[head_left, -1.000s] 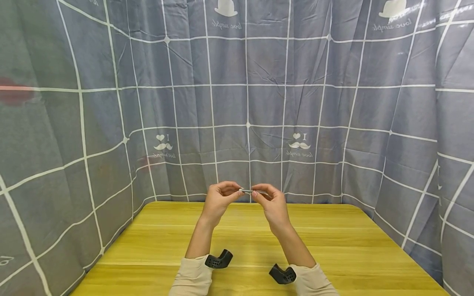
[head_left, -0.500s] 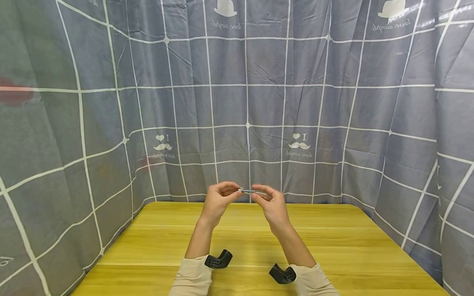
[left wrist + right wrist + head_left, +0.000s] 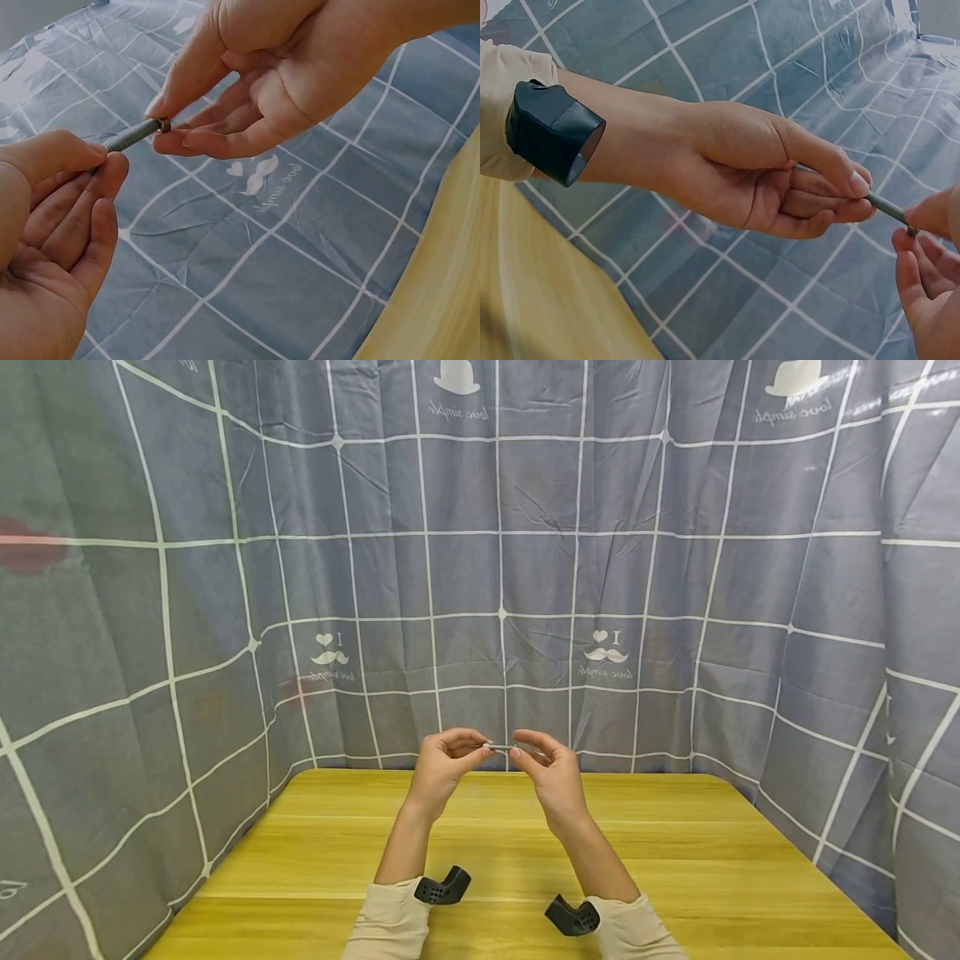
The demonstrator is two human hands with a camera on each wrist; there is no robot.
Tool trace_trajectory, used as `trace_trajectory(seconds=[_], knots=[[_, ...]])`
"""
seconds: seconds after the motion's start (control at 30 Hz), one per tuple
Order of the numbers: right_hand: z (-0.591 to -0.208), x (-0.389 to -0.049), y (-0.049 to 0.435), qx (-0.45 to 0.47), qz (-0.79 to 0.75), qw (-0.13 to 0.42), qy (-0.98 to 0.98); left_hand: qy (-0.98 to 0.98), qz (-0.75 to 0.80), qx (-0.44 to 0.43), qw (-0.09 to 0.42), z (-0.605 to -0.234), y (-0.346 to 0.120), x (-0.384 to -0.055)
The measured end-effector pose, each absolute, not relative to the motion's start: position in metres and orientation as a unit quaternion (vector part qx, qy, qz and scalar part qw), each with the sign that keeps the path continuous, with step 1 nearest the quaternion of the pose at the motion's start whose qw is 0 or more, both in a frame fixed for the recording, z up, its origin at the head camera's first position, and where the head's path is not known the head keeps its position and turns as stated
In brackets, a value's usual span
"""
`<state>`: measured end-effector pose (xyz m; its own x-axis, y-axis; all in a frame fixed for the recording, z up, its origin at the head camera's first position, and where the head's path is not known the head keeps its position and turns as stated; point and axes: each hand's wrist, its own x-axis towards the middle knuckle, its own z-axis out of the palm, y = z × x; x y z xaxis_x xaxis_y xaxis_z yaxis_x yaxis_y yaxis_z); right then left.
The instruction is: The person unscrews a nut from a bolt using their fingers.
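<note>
Over the far edge of the table, the two hands meet at a short threaded bolt (image 3: 501, 747). The left hand (image 3: 442, 768) pinches one end between thumb and fingertips, hiding that end. At the opposite end, the right hand (image 3: 555, 772) has its thumb and index finger about a small metal nut (image 3: 163, 125). Grey-green thread of the bolt (image 3: 131, 137) shows between the hands in the left wrist view. In the right wrist view, the left hand (image 3: 765, 172) reaches across, its other fingers loosely curled, and the bolt (image 3: 889, 208) slants down to the right fingertips.
A yellow wood-grain table (image 3: 495, 835) lies under the forearms. Grey-blue curtains (image 3: 540, 568) with white grid lines enclose it at the back and sides. Each wrist bears a black camera mount (image 3: 444, 887) at a beige sleeve (image 3: 390, 922).
The right thumb and index finger shift at the nut: half a second ago it showed between them, and now the index finger stands slightly higher. The left hand and bolt stay in place.
</note>
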<state>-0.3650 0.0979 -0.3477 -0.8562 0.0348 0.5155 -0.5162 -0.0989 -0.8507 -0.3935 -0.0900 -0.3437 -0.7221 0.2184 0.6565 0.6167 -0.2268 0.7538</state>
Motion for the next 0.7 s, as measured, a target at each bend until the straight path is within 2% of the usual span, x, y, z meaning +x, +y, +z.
trace_trajectory(seconds=[0.4,0.7], knots=[[-0.3484,-0.3658,0.0979,0.196,0.718,0.161,-0.648,-0.605,-0.71,-0.33,0.145,-0.3438,-0.0916,-0.3921],[-0.3497,-0.365,0.0987,0.199,0.717,0.183,-0.642,-0.604,-0.708,-0.338,0.14,-0.3434,-0.0919,-0.3921]])
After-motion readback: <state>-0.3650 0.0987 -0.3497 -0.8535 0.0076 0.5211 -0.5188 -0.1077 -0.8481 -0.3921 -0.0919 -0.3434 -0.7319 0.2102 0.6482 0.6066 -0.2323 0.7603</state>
